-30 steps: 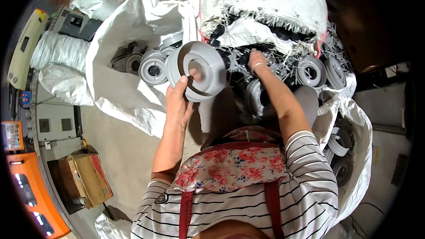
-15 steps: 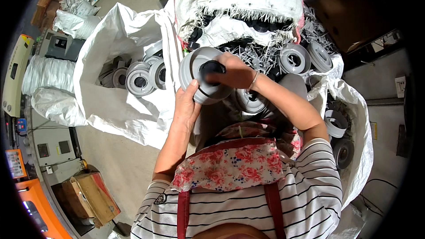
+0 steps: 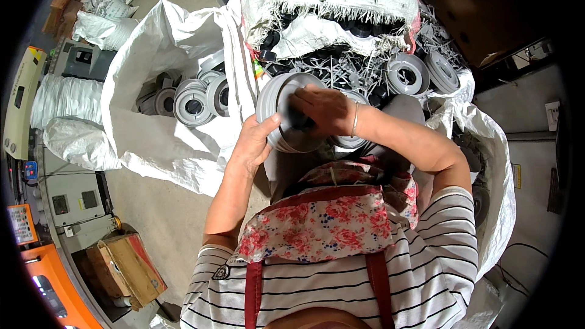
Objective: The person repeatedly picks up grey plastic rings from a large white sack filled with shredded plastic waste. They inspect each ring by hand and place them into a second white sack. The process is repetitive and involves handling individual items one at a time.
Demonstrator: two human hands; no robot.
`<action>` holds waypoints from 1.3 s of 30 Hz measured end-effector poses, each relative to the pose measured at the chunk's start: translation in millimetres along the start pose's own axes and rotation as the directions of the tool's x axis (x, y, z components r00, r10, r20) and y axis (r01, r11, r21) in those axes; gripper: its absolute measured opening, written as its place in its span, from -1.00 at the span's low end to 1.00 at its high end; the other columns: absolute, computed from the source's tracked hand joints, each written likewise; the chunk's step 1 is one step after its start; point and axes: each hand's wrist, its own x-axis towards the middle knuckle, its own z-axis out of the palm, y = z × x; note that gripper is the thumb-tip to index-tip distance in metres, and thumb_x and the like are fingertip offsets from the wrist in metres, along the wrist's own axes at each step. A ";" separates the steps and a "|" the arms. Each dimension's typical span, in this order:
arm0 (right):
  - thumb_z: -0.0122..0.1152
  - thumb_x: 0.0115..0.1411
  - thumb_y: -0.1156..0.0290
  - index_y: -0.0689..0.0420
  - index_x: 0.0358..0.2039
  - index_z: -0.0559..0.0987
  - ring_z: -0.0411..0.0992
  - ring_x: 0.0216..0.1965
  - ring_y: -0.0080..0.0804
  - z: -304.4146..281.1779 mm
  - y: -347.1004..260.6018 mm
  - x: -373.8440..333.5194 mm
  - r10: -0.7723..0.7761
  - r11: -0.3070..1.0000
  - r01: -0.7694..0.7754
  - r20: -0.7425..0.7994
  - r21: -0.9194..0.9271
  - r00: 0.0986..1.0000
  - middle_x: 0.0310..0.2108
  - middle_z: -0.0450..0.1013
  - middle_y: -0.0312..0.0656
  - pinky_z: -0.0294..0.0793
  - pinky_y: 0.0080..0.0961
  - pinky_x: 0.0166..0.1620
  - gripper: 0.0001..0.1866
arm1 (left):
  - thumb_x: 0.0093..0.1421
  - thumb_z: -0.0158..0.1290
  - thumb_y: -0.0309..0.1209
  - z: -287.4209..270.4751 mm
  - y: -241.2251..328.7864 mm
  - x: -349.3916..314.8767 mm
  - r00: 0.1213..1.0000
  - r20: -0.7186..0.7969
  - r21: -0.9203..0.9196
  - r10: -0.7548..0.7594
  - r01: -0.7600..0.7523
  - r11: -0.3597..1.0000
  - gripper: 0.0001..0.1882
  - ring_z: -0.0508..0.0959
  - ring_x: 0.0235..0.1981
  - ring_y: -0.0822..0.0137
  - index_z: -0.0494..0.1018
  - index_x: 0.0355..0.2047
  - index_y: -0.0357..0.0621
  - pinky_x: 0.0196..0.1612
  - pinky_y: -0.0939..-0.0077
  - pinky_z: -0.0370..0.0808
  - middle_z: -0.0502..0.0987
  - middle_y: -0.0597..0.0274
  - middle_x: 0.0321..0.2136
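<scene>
Fingers [image 3: 270, 123] of the left hand [image 3: 251, 141] grasped a grey flanged wheel [image 3: 268, 102] by its near-left rim, the thumb on its face, holding it tilted above the lap. The right hand [image 3: 326, 111] reached into the wheel's hollow over a black part [image 3: 298, 119] at the hub; blur and the back of the hand hid whether it gripped that part or only pressed it, so I could not tell.

The likeliest trouble was a crooked fit: with the hub covered, the black part could sit askew and bind, and force on it could crack an edge. Only 1 hand clearly supported the rim, so an off-centre push could twist the wheel loose. If dropped, it could strike the 2nd grey wheel [image 3: 348, 142] under the right forearm. Pale strips [image 3: 359, 67] lay tangled just beyond, and a stray strip could get trapped behind the black part. A bumped elbow could also catch the open white sack [image 3: 152, 152] at the left.
</scene>
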 end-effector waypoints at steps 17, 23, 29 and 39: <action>0.36 -0.08 0.13 0.21 0.13 0.20 0.26 0.07 0.01 30.8 67.7 -91.7 0.724 0.688 -0.678 0.317 -0.258 0.613 0.02 0.30 0.12 0.30 -0.21 0.10 -0.17 | -0.06 0.26 -0.40 -38.6 79.4 -2.9 0.530 0.042 0.913 0.847 -0.364 0.183 -0.02 0.04 0.30 0.21 -0.07 0.30 -0.25 0.27 0.36 0.03 0.01 -0.06 0.28; 0.32 -0.14 0.01 0.34 -0.19 0.47 0.50 -0.26 0.00 36.9 98.6 -87.4 0.705 0.707 -0.632 0.385 -0.316 0.596 -0.35 0.50 0.14 0.50 -0.27 -0.17 -0.34 | -0.02 0.23 -0.40 -24.1 -29.3 12.1 0.761 0.518 0.582 0.391 -0.648 0.490 -0.24 0.21 0.22 0.16 0.17 0.20 -0.11 0.21 0.18 0.21 0.18 0.07 0.21; 0.29 -0.16 -0.02 0.29 -0.40 0.55 0.49 -0.36 -0.02 -21.7 64.8 -27.4 0.596 0.776 -0.631 0.360 -0.026 0.718 -0.43 0.51 0.11 0.47 -0.26 -0.24 -0.44 | -0.13 0.28 -0.40 24.5 -33.2 15.1 0.625 0.775 0.607 0.089 -0.700 -0.375 -0.34 0.26 0.14 -0.01 0.35 0.05 -0.13 0.20 0.12 0.20 0.32 -0.06 0.06; 0.15 -0.04 0.34 0.13 -0.31 0.55 0.36 -0.10 -0.16 115.9 73.7 -44.7 0.244 0.966 -0.250 0.094 0.060 0.965 -0.19 0.43 -0.11 0.34 -0.31 -0.06 -0.74 | 0.00 0.22 -0.47 -5.1 22.5 7.8 0.859 -0.277 0.214 0.430 -0.381 0.899 -0.50 0.50 -0.23 0.40 0.34 -0.03 -0.29 -0.10 0.49 0.43 0.49 0.20 -0.22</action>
